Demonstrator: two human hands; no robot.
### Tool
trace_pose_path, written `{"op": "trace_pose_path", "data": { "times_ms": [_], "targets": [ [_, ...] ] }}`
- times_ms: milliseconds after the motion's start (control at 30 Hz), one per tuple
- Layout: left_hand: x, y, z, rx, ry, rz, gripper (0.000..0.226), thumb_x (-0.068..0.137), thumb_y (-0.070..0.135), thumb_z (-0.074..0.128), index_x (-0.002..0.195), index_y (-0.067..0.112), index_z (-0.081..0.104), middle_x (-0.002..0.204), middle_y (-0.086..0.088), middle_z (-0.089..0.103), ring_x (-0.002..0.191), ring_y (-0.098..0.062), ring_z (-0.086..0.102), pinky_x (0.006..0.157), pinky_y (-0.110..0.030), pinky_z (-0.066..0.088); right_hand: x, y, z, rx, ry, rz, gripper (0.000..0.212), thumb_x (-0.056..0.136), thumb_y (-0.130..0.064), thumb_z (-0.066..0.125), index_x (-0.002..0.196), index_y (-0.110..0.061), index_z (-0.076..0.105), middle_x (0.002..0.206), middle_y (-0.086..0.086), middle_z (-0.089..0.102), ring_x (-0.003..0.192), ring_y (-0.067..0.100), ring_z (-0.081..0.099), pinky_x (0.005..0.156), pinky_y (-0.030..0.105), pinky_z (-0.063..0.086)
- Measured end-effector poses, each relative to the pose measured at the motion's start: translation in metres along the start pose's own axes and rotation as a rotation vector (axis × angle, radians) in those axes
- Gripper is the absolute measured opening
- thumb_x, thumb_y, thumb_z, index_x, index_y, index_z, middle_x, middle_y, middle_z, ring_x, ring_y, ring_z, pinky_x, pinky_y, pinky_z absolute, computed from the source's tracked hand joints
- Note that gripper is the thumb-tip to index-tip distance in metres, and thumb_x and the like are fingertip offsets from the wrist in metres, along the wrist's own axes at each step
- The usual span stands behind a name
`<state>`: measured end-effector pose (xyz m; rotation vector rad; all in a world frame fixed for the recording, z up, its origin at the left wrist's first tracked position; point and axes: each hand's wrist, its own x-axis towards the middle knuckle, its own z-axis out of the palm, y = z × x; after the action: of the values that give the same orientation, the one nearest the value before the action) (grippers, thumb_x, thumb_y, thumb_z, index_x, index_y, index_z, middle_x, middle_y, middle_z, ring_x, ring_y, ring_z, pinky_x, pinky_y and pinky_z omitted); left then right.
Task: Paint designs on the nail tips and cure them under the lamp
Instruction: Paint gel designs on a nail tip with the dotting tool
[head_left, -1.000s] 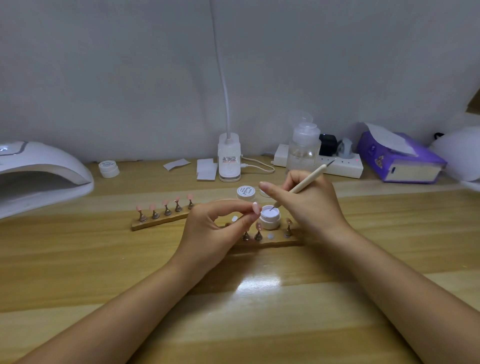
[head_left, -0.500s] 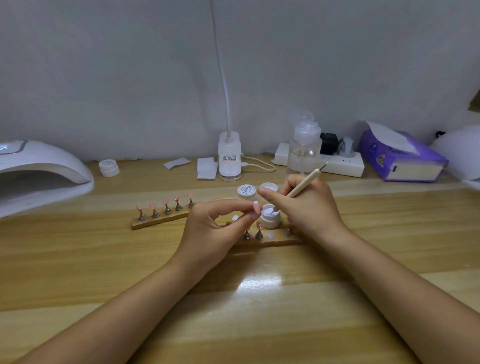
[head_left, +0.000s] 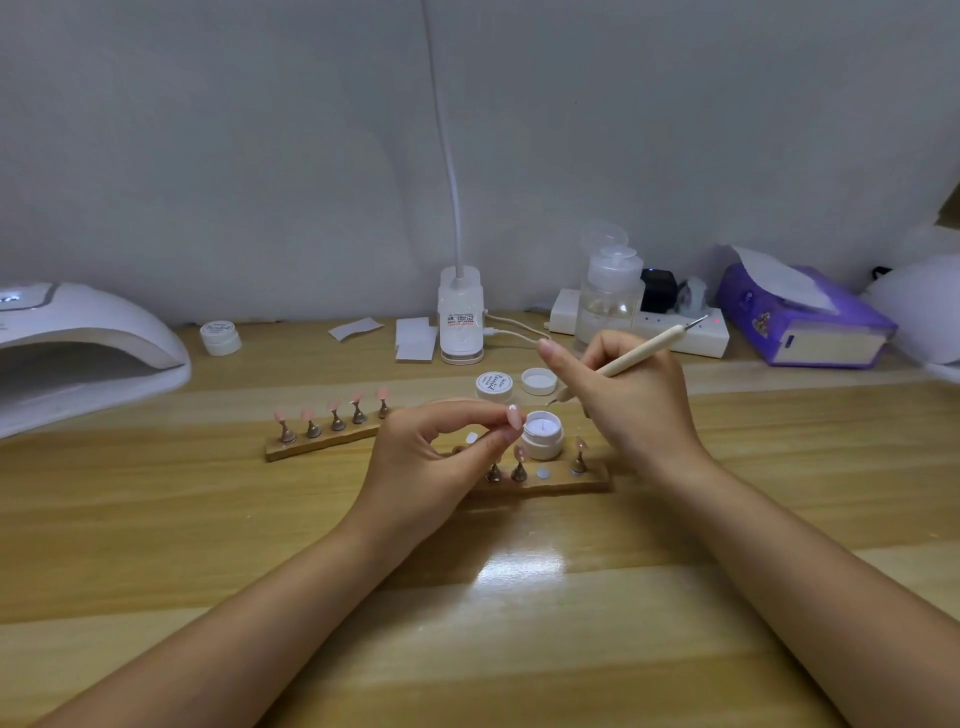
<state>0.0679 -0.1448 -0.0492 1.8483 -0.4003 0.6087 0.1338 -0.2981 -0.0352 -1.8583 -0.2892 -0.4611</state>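
The left hand (head_left: 431, 457) pinches a pale pink nail tip (head_left: 514, 416) between thumb and forefinger, the other fingers curled beneath. Just right of those fingertips stands an open white pot (head_left: 542, 434) with pale paint showing a small dark mark at its centre. The right hand (head_left: 631, 400) grips a cream pen (head_left: 636, 356), fingers curled round the shaft, forefinger stretched out left; its lower point hangs above the pot, apart from the paint, and a thin metal tip sticks up at the far end. Below the fingers lies a wooden rack (head_left: 566, 480) with small pegs, some carrying pink tips. A second rack (head_left: 327, 434) with five pink tips sits left of the left hand. The white curing lamp (head_left: 83, 353) stands at the far left of the worktop (head_left: 156, 519).
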Motion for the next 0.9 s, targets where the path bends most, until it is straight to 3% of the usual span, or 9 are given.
{"op": "trace_pose_path", "data": {
  "times_ms": [267,433,567,733,900],
  "targets": [
    [0.0,0.0,0.0,-0.003,-0.003,-0.002,0.016,0.071,0.022,0.066,0.086,0.023,0.07,0.085,0.011,0.071,0.085,-0.001,0.066,0.079,-0.013,0.047,0.0,-0.003,-0.001,-0.021,-0.003,-0.012,0.043,0.078,-0.042,0.067,0.053,-0.013,0.048,0.04,-0.007,0.052,0.044,0.005,0.051,0.055,0.028,0.045],
    [0.0,-0.001,0.0,-0.003,-0.001,0.011,0.018,0.071,0.022,0.067,0.088,0.022,0.07,0.085,0.011,0.071,0.085,-0.001,0.066,0.078,-0.013,0.048,-0.003,-0.005,0.0,-0.063,-0.031,-0.024,0.042,0.081,-0.04,0.065,0.051,-0.017,0.046,0.044,-0.002,0.053,0.049,0.016,0.054,0.059,0.04,0.049],
    [0.0,-0.002,0.0,-0.008,0.004,0.008,0.017,0.07,0.022,0.067,0.087,0.023,0.071,0.082,0.015,0.07,0.083,0.0,0.066,0.077,-0.013,0.048,-0.003,-0.006,-0.001,-0.038,-0.02,-0.016,0.042,0.083,-0.04,0.063,0.052,-0.016,0.047,0.04,-0.006,0.052,0.045,0.008,0.052,0.054,0.03,0.045],
    [0.0,-0.002,0.0,-0.023,0.018,-0.015,0.019,0.069,0.023,0.068,0.087,0.019,0.072,0.082,0.011,0.072,0.074,0.001,0.066,0.073,-0.021,0.053,-0.003,-0.014,0.0,0.233,-0.067,-0.004,0.032,0.089,-0.03,0.058,0.063,-0.01,0.061,0.043,-0.002,0.058,0.04,0.0,0.05,0.047,0.01,0.04],
    [0.0,0.0,0.001,-0.025,0.024,-0.028,0.022,0.07,0.022,0.069,0.089,0.013,0.073,0.082,0.007,0.072,0.075,0.001,0.066,0.074,-0.022,0.053,-0.01,-0.023,0.004,0.493,-0.176,0.077,0.03,0.07,-0.036,0.07,0.054,-0.016,0.056,0.045,-0.005,0.055,0.046,0.005,0.052,0.055,0.019,0.049]
  ]
}}
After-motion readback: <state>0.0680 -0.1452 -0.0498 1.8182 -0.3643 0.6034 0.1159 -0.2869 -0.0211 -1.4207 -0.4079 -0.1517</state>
